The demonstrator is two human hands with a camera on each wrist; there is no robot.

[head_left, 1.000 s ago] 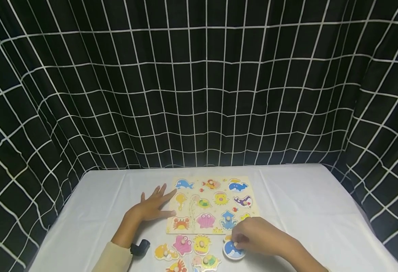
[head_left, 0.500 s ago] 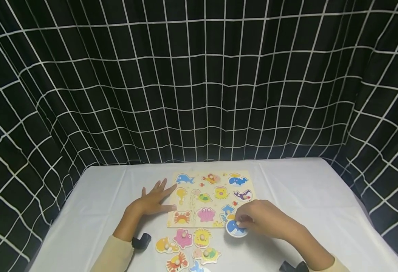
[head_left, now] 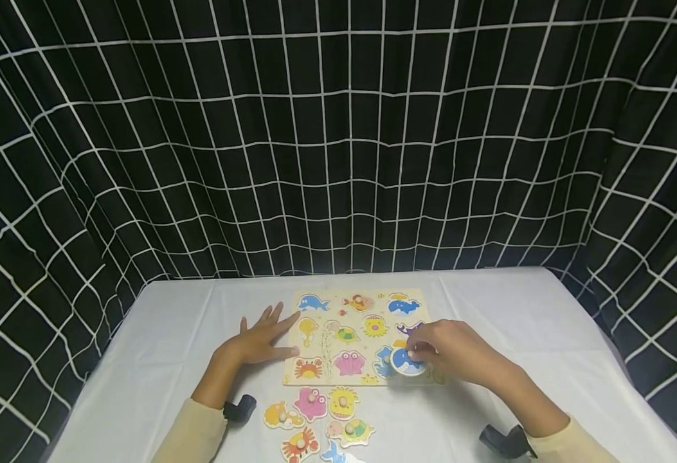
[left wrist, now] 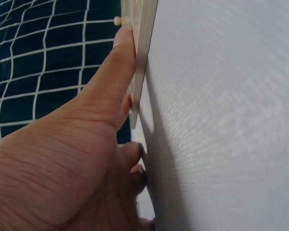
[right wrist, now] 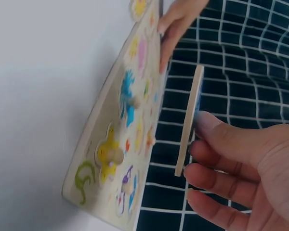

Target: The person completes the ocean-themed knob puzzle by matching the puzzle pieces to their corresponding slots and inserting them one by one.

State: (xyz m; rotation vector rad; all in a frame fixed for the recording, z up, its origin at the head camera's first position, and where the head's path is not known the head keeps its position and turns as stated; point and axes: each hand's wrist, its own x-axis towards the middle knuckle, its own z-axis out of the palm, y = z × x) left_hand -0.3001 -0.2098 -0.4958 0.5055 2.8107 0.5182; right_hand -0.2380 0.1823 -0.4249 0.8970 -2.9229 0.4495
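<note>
A pale wooden puzzle board (head_left: 338,381) with sea-animal pictures lies on the white cloth. My left hand (head_left: 255,344) rests along its left side, fingers spread; in the left wrist view the thumb of that hand (left wrist: 86,139) touches the board's edge. Over the board's right front part, my right hand (head_left: 454,350) pinches a blue whale puzzle piece (head_left: 404,366) by its knob. The right wrist view shows that piece (right wrist: 189,125) edge-on, raised clear of the board. Beneath it, the blue squid piece (right wrist: 129,101) and a yellow piece (right wrist: 110,153) sit in the board.
Loose knobbed pieces lie in front of the board: an orange one (head_left: 282,417), a pink shell (head_left: 312,403), a yellow one (head_left: 343,403), a turtle (head_left: 351,433), a crab (head_left: 301,445) and a blue-tailed piece (head_left: 338,454). Black gridded curtain (head_left: 350,161) hangs behind the table.
My right hand has lifted the whale piece off the cloth in front of the board and carried it forward over the board. The left hand has stayed at the board's left side.
</note>
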